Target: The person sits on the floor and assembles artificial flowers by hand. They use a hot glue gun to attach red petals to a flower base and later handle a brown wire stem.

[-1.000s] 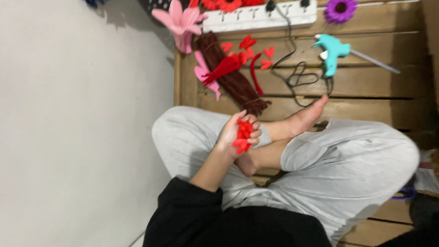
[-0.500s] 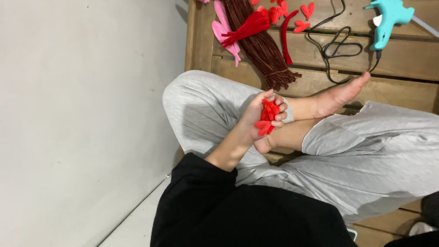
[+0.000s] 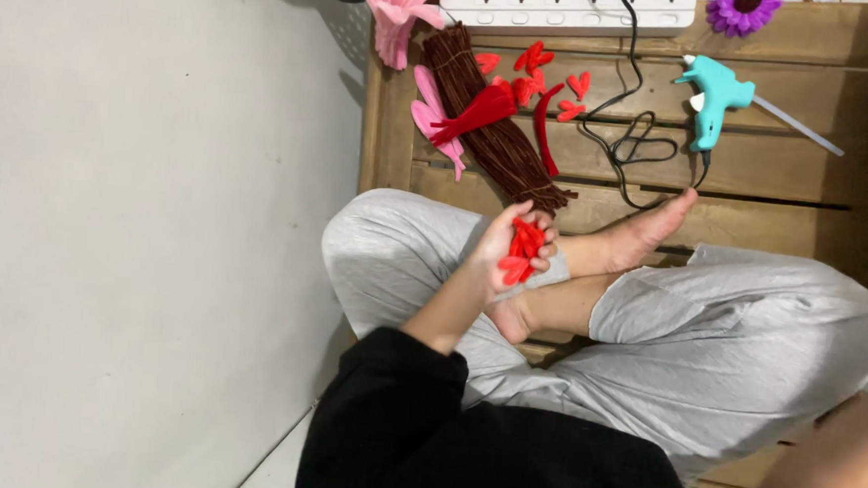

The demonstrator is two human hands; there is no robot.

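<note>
My left hand (image 3: 492, 262) rests palm up over my crossed legs in grey trousers (image 3: 747, 320), cupped around a small heap of red heart-shaped pieces (image 3: 523, 251). Its fingers curl over them, close to my bare foot (image 3: 632, 240). More loose red hearts (image 3: 547, 77) lie on the wooden pallet surface (image 3: 784, 183) beyond. They sit beside a bundle of brown pipe cleaners (image 3: 503, 154) with a red folded piece (image 3: 481, 108) on top. My right hand is out of view; only a bare stretch of skin (image 3: 828, 473) shows at the bottom right.
A teal glue gun (image 3: 716, 90) lies on the pallet with its black cable (image 3: 633, 136) running to a white power strip (image 3: 565, 8). Pink paper flowers (image 3: 399, 5), pink petals (image 3: 431, 120) and a purple flower (image 3: 745, 8) lie nearby. A pale surface (image 3: 138, 228) fills the left.
The view shifted down, then back up over the pallet. My left hand stays cupped around the red pieces above my lap, with its fingers curled a little more over them.
</note>
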